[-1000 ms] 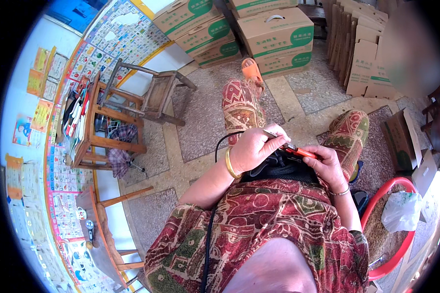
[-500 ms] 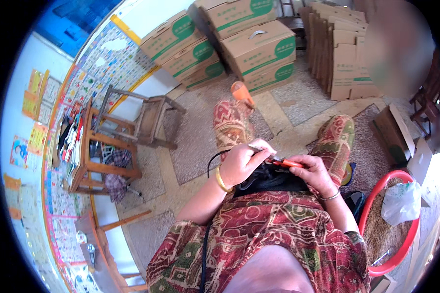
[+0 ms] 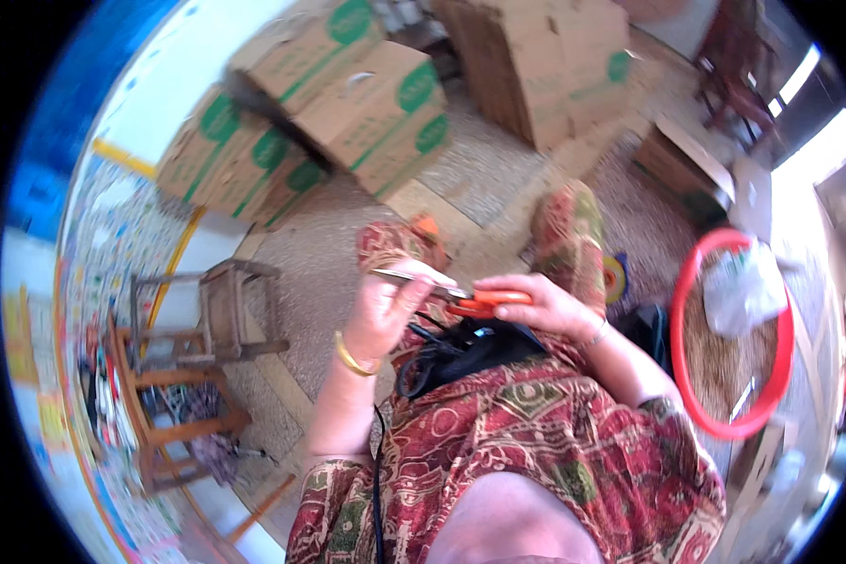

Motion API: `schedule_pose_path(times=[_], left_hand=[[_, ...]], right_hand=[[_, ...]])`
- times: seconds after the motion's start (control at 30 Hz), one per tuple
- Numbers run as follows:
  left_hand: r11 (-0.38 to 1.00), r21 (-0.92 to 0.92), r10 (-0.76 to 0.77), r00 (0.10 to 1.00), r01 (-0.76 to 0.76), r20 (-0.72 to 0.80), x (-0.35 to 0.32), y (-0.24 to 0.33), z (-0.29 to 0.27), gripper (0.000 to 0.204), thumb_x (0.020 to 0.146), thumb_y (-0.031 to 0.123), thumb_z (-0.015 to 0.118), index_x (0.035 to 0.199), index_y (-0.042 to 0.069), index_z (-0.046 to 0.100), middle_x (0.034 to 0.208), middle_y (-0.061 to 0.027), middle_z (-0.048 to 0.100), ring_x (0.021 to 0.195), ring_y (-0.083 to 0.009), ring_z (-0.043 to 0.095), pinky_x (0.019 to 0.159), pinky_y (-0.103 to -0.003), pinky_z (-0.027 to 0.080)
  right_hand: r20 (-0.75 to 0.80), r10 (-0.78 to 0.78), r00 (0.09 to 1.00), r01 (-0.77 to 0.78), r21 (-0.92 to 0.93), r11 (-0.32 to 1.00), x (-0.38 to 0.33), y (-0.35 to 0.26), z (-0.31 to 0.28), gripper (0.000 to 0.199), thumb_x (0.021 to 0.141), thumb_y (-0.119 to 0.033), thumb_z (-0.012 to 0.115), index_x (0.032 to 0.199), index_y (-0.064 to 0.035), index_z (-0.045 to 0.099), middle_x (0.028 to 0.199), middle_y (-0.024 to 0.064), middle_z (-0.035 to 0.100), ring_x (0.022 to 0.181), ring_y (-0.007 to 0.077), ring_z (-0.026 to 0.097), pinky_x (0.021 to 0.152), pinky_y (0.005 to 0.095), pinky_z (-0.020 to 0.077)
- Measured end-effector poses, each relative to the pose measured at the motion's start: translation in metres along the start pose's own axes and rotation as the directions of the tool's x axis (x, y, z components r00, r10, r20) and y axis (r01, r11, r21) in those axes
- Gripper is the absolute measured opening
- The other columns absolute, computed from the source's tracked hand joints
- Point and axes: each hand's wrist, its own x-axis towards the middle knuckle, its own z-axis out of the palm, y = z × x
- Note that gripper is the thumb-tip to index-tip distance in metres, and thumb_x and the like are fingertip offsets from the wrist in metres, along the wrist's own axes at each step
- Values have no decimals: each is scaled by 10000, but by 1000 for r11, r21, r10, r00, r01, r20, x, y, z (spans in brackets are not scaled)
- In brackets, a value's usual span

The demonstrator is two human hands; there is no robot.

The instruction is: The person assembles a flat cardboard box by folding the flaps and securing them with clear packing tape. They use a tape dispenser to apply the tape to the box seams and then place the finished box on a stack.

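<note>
Near the middle of the head view, gripped an orange-handled tool (image 3: pixel 487 303) by its handle with the right hand (image 3: pixel 550 305) and pinched its metal part with the left hand (image 3: pixel 376 310), just above a black item (image 3: pixel 484 350). Could perhaps have nicked the left hand by slipping along the metal, or snagged the black item by working so low.

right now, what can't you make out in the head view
All in the head view:
- orange-handled tool: partly covered by the right hand
- metal point: the left hand hides whether it joins the tool
- brown filling: blurred, partly under a white plastic bag
- wall chart: pictures blurred, too small
</note>
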Motion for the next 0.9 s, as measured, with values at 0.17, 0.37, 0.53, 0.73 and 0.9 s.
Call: schedule_pose_path(times=[0.17,0.37,0.53,0.73,0.9], left_hand=[[989,-123,-66,992,79,107,25,-2,6,276,971,234,493,932,-13,609,890,-104,662,835,-173,643,757,-292,513],[988,-133,-53,981,79,188,66,-7,15,334,973,288,483,1085,-18,555,955,-140,667,850,-186,658,778,-289,521],[987,64,-157,980,150,123,99,-41,-10,332,961,254,520,1142,-22,557,1058,-111,648,942,-155,618,858,-273,469],[737,658,-231,972,155,30,104,-147,-73,253,909,248,582,1054,44,623,1016,-87,654,952,-196,617,831,-303,466],[518,842,-331,943,151,35,83,-166,-64,243,871,282,603,963,63,651,1003,-119,643,928,-294,613,802,-361,481]], right_hand=[[39,56,998,-63,241,968,-6,15,-6,437,930,-252,575,1301,-33,505,1177,53,603,1073,121,538,960,291,424],[-88,107,990,-48,505,862,-24,18,-23,419,934,-170,561,1328,-48,488,1182,69,609,1076,134,560,961,293,436],[-448,112,887,105,431,896,-56,-2,-67,464,915,-239,577,1333,-60,483,1164,62,619,1047,148,583,947,306,451],[-837,99,539,85,171,982,-108,57,-139,483,920,-215,555,1368,-81,434,1120,56,605,1022,116,574,900,276,452],[-906,332,261,10,347,938,-156,152,-116,415,925,-164,492,1326,-60,466,1061,42,605,946,109,573,840,232,449]])
